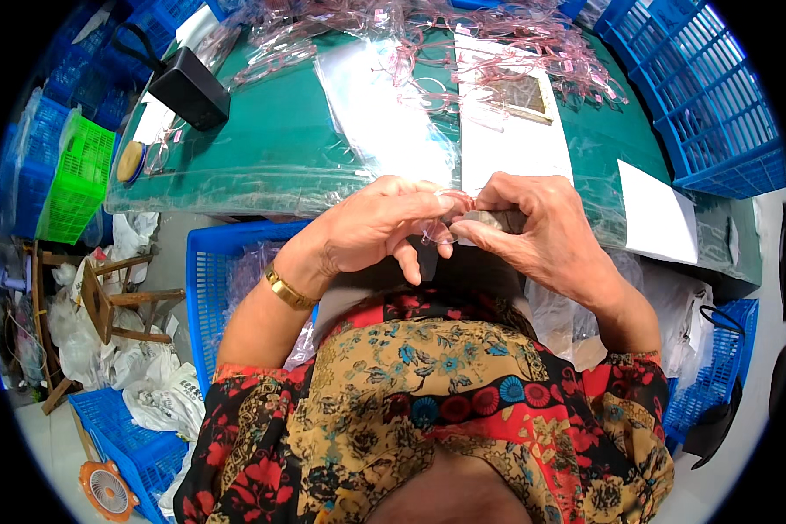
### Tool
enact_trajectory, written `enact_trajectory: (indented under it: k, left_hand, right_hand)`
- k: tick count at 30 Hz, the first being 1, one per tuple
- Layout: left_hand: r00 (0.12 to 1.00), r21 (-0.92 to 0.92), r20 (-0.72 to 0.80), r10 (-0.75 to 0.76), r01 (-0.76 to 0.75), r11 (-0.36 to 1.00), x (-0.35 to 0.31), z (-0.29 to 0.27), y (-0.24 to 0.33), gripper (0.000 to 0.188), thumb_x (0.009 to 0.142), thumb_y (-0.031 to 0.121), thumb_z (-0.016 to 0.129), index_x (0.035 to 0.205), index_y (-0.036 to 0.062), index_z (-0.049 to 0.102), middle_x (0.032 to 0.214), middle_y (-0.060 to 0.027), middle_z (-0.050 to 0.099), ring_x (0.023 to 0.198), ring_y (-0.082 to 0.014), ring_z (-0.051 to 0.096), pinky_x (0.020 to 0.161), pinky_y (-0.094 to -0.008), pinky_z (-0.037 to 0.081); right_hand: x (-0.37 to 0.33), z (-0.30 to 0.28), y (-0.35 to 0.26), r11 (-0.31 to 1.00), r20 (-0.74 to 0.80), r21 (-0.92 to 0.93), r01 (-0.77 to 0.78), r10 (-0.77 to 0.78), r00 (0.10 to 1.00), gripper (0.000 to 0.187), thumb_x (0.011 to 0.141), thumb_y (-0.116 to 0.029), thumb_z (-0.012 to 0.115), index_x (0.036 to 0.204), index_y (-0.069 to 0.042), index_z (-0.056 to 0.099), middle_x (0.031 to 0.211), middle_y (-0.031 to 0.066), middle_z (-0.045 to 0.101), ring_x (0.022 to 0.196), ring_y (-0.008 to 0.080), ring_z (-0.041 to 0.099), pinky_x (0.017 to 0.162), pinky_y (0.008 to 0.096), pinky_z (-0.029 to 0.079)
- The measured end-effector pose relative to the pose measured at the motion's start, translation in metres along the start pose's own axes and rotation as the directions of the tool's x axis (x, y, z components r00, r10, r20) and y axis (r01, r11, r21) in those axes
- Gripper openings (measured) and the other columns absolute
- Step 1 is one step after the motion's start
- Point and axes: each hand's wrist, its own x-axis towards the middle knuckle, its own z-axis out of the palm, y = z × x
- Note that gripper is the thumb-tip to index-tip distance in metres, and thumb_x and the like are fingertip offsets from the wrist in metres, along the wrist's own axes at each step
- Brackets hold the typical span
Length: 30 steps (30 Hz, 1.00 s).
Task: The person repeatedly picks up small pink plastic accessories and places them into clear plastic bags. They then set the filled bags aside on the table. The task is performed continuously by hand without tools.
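Close to my body, at the table's near edge, both my hands meet over a small, clear pinkish-red glasses frame point(457, 200). My left hand point(371, 225) pinches it between thumb and forefinger, with the other fingers hanging loosely below. Curled from the other side, my right hand point(546, 225) grips a small grey-brown piece point(504, 220) against the frame. What that piece is I cannot make out, since the fingers cover much of it. Many similar pink glasses frames point(533, 44) lie heaped along the far side of the green table point(279, 131).
Clear plastic sleeves point(371, 96) and a white sheet point(515, 157) lie ahead of my hands. A black box with a strap point(192, 90) stands at the far left. Blue crates point(203, 288) flank me, and another blue crate point(699, 87) rises at the far right.
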Motion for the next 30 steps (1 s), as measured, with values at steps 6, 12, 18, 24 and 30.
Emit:
enact_trajectory:
  k: [6,12,18,24,30]
  left_hand:
    - [1.0,-0.038,-0.008,0.018,-0.018,0.999,0.0004,-0.0028,-0.0021,0.048,0.096,0.026,0.055,0.123,-0.0133,0.05,0.107,-0.0158,0.062,0.086,-0.0165,0.064,0.049,-0.0257,0.06]
    - [1.0,-0.072,-0.016,-0.003,0.002,0.997,0.0003,-0.0056,-0.0023,0.045,0.095,0.025,0.056,0.122,-0.0107,0.052,0.108,-0.0159,0.063,0.084,-0.0167,0.065,0.049,-0.0255,0.06]
    - [1.0,-0.085,-0.013,0.002,-0.003,0.996,-0.0005,-0.0035,-0.0008,0.044,0.095,0.024,0.056,0.122,-0.0107,0.052,0.108,-0.016,0.063,0.084,-0.0172,0.065,0.048,-0.0249,0.06]
    - [1.0,-0.06,-0.012,0.008,-0.009,0.998,0.0006,-0.0051,-0.0018,0.045,0.095,0.025,0.056,0.122,-0.0117,0.052,0.108,-0.0165,0.063,0.083,-0.0176,0.065,0.046,-0.0244,0.059]
    - [1.0,-0.042,-0.018,0.018,-0.019,0.999,0.0014,-0.0052,-0.0021,0.045,0.095,0.025,0.057,0.121,-0.012,0.052,0.107,-0.0166,0.063,0.083,-0.0184,0.065,0.044,-0.0237,0.058]
  right_hand:
    - [-0.0026,0.0038,0.0043,0.994,-0.031,0.085,-0.071,0.074,0.997,0.028,0.078,-0.028,0.075,0.078,-0.001,0.064,0.062,0.0136,0.062,0.054,0.0224,0.062,0.05,0.0326,0.046]
    - [-0.0015,0.0038,0.0007,0.993,-0.032,0.106,-0.054,0.058,0.998,0.028,0.078,-0.027,0.075,0.078,-0.002,0.064,0.06,0.0121,0.061,0.052,0.0207,0.061,0.049,0.0321,0.045]
    - [-0.0015,0.0036,-0.0018,0.999,-0.057,0.003,-0.04,0.04,0.998,0.027,0.078,-0.026,0.075,0.077,-0.002,0.062,0.061,0.0117,0.061,0.053,0.0226,0.061,0.049,0.0325,0.046]
    - [-0.0036,0.0051,-0.0022,0.998,-0.099,-0.057,-0.017,0.011,0.995,0.026,0.077,-0.024,0.076,0.076,-0.002,0.062,0.064,0.0115,0.062,0.056,0.0232,0.063,0.051,0.0326,0.048]
    - [-0.0037,0.0052,-0.0016,0.999,-0.097,-0.04,-0.021,0.017,0.995,0.025,0.077,-0.023,0.075,0.076,-0.002,0.062,0.064,0.0117,0.062,0.056,0.0232,0.062,0.051,0.0328,0.048]
